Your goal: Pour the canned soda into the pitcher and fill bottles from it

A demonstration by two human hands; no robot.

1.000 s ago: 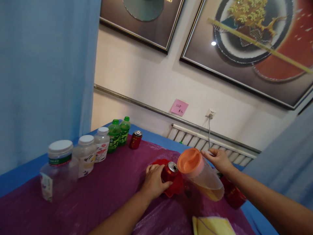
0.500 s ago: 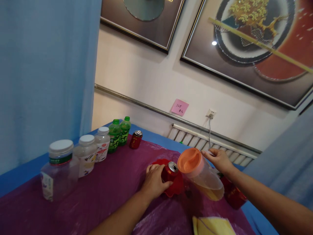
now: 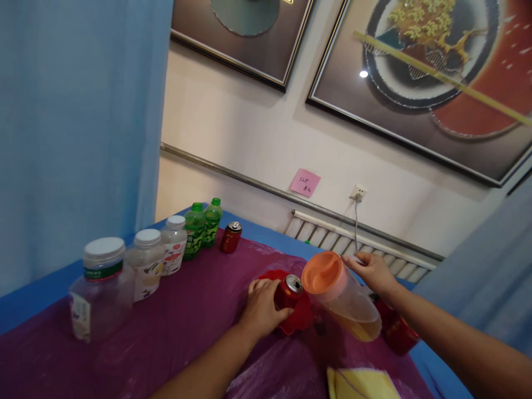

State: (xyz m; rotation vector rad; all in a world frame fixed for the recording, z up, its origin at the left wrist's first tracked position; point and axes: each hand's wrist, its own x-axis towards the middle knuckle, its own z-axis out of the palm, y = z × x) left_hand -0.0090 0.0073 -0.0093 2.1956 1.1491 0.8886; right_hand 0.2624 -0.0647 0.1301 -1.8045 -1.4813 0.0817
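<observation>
My left hand [image 3: 264, 310] is wrapped around a red drink can [image 3: 286, 295], which stands upright with its top opened. Beneath the can lies a red scalloped dish [image 3: 300, 321]. By its handle, my right hand [image 3: 374, 271] grips a clear plastic pitcher [image 3: 353, 305] with an orange lid [image 3: 323, 272]. The pitcher leans left, its lid close to the can's top, and yellowish liquid sits low inside it. Whether any liquid is flowing out cannot be made out.
Clear jars with white lids [image 3: 102, 288], green bottles [image 3: 194, 231] and another red can [image 3: 231, 237] line the left side of the purple-covered table [image 3: 187, 332]. A red container [image 3: 399, 332] stands behind my right forearm. A folded yellow cloth [image 3: 361, 383] lies at the front.
</observation>
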